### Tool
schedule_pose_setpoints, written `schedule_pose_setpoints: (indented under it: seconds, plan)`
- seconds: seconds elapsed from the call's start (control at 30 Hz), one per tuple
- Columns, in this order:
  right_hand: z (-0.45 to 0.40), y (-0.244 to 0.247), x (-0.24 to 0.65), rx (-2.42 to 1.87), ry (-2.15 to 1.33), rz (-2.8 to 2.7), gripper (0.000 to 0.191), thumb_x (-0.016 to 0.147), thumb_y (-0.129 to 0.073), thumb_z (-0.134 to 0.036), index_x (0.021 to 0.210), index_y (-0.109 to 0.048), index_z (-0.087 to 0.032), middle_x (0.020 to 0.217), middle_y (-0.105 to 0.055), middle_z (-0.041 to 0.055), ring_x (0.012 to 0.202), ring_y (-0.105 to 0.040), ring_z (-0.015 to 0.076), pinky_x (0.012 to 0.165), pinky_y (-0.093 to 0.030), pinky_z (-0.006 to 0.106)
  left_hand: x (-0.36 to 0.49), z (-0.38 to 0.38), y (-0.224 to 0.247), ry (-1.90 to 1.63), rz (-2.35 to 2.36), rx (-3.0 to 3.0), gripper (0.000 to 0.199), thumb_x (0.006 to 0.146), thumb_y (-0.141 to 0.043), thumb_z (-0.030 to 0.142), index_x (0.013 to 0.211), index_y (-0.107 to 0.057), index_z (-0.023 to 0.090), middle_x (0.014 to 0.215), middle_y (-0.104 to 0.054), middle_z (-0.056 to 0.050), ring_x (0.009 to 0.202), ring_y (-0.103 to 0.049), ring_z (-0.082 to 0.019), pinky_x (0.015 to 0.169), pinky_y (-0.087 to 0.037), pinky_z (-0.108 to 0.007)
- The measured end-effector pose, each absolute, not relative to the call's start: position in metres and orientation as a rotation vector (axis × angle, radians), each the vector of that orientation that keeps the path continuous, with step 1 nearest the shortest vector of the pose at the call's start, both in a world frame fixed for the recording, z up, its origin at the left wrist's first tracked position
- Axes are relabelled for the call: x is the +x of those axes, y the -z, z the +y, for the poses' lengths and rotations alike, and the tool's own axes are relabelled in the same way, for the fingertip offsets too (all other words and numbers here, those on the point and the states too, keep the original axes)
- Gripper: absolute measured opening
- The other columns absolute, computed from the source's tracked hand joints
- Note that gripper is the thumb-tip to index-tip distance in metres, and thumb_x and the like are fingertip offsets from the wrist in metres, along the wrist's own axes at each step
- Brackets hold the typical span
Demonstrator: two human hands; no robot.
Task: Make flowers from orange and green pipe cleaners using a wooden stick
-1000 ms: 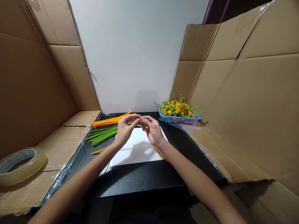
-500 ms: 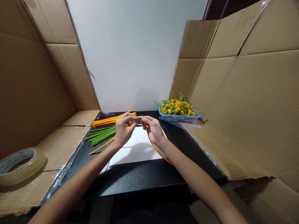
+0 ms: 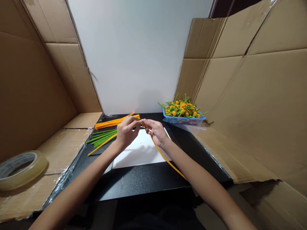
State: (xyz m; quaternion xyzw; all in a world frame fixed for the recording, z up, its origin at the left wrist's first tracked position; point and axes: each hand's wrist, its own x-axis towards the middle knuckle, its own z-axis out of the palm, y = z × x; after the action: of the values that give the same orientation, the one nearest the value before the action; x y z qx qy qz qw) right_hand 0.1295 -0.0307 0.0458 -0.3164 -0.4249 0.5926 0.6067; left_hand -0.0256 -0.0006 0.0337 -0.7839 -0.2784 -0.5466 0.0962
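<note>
Above a white sheet (image 3: 139,156), my left hand (image 3: 126,131) and my right hand (image 3: 157,131) meet with their fingertips pinched together. Between them is an orange pipe cleaner (image 3: 169,162), its long tail curving down past my right wrist. Another orange length (image 3: 102,145) sticks out to the lower left from under my left hand; whether both belong to one piece is hidden by the fingers. Behind my left hand lie a bundle of orange pipe cleaners (image 3: 107,123) and several green pipe cleaners (image 3: 102,138).
A blue basket (image 3: 184,120) heaped with small orange-and-green pipe-cleaner pieces (image 3: 183,109) stands at the back right. A roll of clear tape (image 3: 39,166) lies on cardboard at the left. Cardboard walls (image 3: 259,95) flank the black table (image 3: 134,182).
The orange tail on the right has swung outward and shows longer. On the left, the orange length has shifted up and leftward over the green ones. Both hands keep their pinch, the left turning slightly.
</note>
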Motion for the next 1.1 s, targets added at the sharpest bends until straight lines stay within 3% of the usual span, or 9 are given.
schedule_pose_setpoints:
  seconds: [0.23, 0.57, 1.1]
  plan:
    - [-0.028, -0.043, 0.133, -0.804, -1.389, -0.949, 0.034, 0.054, -0.088, -0.040, 0.076, -0.074, -0.017, 0.068, -0.063, -0.0008, 0.056, -0.042, 0.0063, 0.050, -0.024, 0.022, -0.021, -0.005, -0.035, 1.689, -0.840, -2.350, 0.011, 0.091, -0.063, 0.025, 0.088, -0.074, 0.023, 0.089, -0.074, -0.004, 0.081, -0.069, -0.016, 0.076, -0.052, -0.028]
    - [-0.027, -0.040, 0.129, -0.775, -1.222, -1.029, 0.029, 0.062, -0.082, -0.039, 0.076, -0.078, -0.014, 0.068, -0.067, 0.0030, 0.060, -0.046, 0.0086, 0.056, -0.029, 0.025, -0.017, -0.006, -0.032, 1.701, -0.831, -2.222, 0.009, 0.089, -0.067, 0.024, 0.096, -0.065, 0.018, 0.082, -0.073, -0.002, 0.071, -0.066, -0.013, 0.067, -0.051, -0.023]
    - [-0.016, -0.030, 0.129, -0.748, -1.186, -1.007, 0.040, 0.056, -0.088, -0.045, 0.077, -0.074, -0.014, 0.071, -0.069, 0.0044, 0.063, -0.051, 0.0115, 0.058, -0.033, 0.027, -0.013, -0.007, -0.029, 1.766, -0.864, -2.271, 0.010, 0.087, -0.066, 0.019, 0.097, -0.065, 0.019, 0.081, -0.071, 0.000, 0.064, -0.060, -0.010, 0.061, -0.048, -0.021]
